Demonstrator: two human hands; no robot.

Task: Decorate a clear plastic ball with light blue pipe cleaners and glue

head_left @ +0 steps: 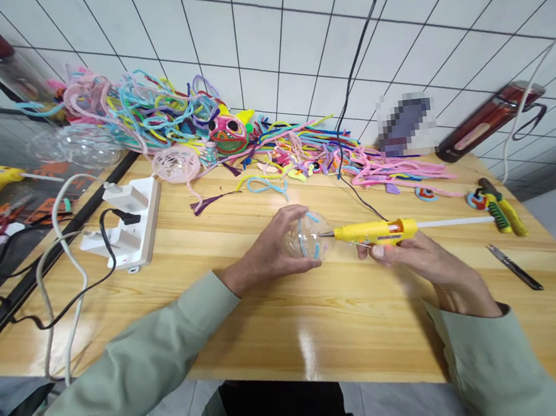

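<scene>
My left hand point(275, 248) is curled around a clear plastic ball point(311, 236) with a light blue pipe cleaner on it, resting it on the wooden table point(290, 326). My right hand point(413, 260) grips a yellow glue gun point(374, 231) lying sideways, a white glue stick sticking out of its back end to the right. The gun's nozzle touches the right side of the ball. A black cord runs from the gun up the tiled wall.
A heap of coloured pipe cleaners point(173, 113) lines the back of the table with a pink ball point(176, 164) and a pink round face figure point(228, 134). A white power strip point(128, 227) lies left. Pliers point(501, 208) and a dark tool point(515, 267) lie right.
</scene>
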